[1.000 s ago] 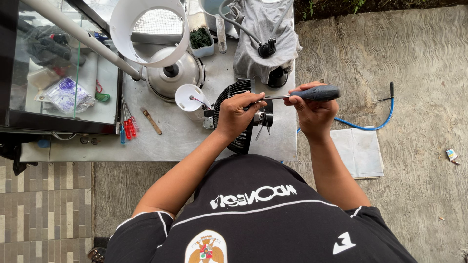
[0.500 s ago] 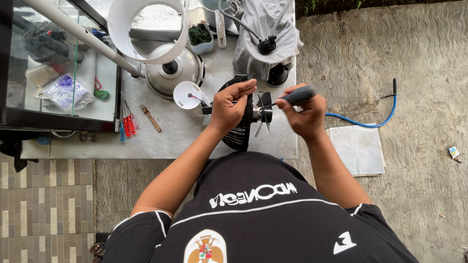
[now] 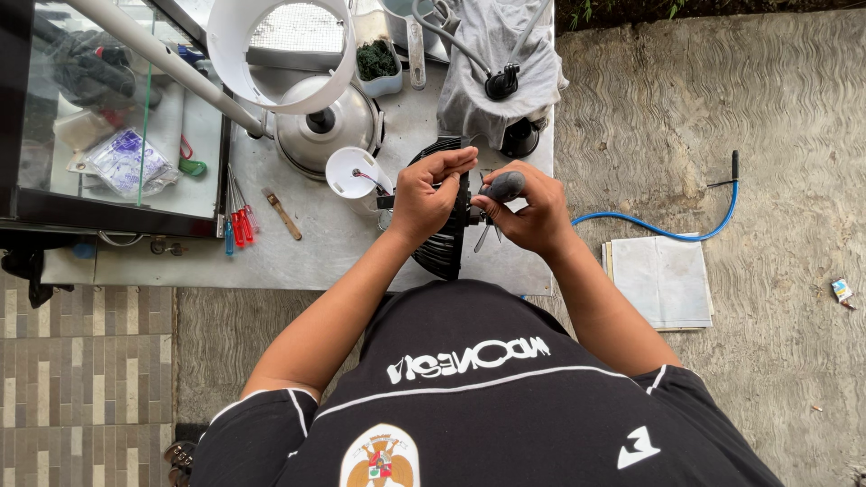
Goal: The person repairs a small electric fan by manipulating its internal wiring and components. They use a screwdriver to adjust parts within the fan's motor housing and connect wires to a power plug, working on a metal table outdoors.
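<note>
Steel-grey tabletop (image 3: pixel 307 248) carries, from the left, a glass-fronted case (image 3: pixel 117 108), a clutch of red-handled screwdrivers (image 3: pixel 242 224) and a small wooden-handled brush (image 3: pixel 282 214), then a domed metal pot (image 3: pixel 325 126) under a white lampshade-like ring (image 3: pixel 280 45), and a small white cup-shaped housing (image 3: pixel 354 173) with wires. At mid-table the left hand (image 3: pixel 428 194) is curled over the rim of a black ribbed fan motor (image 3: pixel 446 243) that stands on edge near the table's front, fingers pressed together against it. Just beside it, the right hand (image 3: pixel 532 212) pinches a dark-handled screwdriver (image 3: pixel 502 188) between thumb and fingers; half a second ago that handle stuck out to the right, and it has since swung inward (now almost end-on to the camera), with both hands drawn closer together. The motor is round, finned and matt black, its far side hidden by the hands. Further right, a blue hose (image 3: pixel 667 225) curves over rough concrete (image 3: pixel 767 135) beside a pale folded sheet (image 3: pixel 663 280).
</note>
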